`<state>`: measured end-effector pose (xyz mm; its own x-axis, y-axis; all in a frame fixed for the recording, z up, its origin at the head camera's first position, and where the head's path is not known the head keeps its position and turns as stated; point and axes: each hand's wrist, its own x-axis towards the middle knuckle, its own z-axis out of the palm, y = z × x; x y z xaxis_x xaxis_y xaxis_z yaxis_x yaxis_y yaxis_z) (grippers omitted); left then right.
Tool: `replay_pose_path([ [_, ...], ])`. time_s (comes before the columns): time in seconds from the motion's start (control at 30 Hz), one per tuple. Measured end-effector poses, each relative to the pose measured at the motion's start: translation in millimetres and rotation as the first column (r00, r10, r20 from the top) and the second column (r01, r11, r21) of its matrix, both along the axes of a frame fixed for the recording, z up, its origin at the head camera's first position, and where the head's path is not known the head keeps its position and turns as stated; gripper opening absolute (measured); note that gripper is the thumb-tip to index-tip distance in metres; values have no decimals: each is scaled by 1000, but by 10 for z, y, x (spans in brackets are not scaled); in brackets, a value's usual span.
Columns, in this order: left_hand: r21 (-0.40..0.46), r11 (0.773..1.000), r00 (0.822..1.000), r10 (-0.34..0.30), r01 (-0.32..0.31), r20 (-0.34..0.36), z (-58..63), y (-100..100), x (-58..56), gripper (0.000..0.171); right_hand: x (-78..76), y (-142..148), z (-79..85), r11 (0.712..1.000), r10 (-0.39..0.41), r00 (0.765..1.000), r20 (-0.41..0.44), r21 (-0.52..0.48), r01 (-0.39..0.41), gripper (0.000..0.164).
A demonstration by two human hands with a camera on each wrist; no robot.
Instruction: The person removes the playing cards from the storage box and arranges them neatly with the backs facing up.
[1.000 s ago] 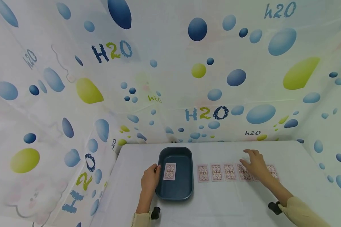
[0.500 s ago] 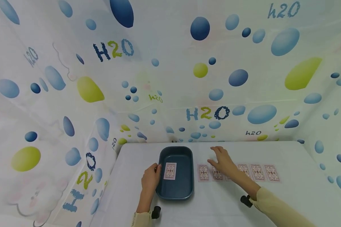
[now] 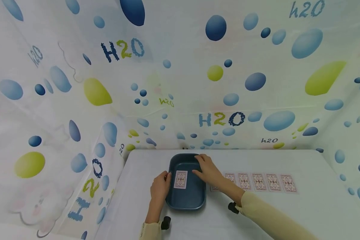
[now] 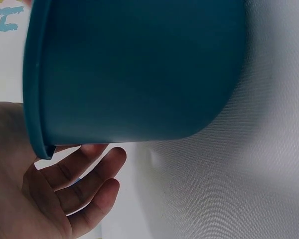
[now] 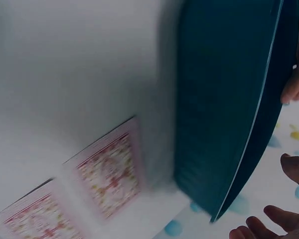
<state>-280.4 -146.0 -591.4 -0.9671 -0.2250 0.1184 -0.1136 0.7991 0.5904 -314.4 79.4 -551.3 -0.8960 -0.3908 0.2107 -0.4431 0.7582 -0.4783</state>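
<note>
A dark teal rectangular tray [image 3: 186, 201] stands on the table, with one playing card [image 3: 180, 179] lying face down inside. My left hand [image 3: 160, 186] grips its left rim; in the left wrist view, several fingers [image 4: 92, 189] curl beneath the lip along the outer wall. Over the right rim reaches my right hand [image 3: 209, 170], thumb and fingers spread apart and holding nothing. That hand shows at the lower right corner of the right wrist view, beside the rim.
Right of the tray, several face-down cards [image 3: 258, 182] lie in a row on the white tablecloth [image 3: 252, 213]. My right forearm partly hides the nearest ones. A printed curtain [image 3: 180, 83] hangs behind the table.
My right hand has swept left from above the right end of the card row to the tray's right rim, staying spread. The left hand keeps its hold on the tray.
</note>
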Motion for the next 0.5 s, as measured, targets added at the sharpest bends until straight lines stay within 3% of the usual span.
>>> replay_pose_path([
  [0.17,7,1000,1000,-1,1,7,-1,5,2,28,-14,-294,-54,997,44,999,-11,57,-44,64],
  [0.5,7,1000,1000,-6,6,-1,-9,-5,-9,27,-26,-670,-129,983,49,999,-18,180,-45,67],
])
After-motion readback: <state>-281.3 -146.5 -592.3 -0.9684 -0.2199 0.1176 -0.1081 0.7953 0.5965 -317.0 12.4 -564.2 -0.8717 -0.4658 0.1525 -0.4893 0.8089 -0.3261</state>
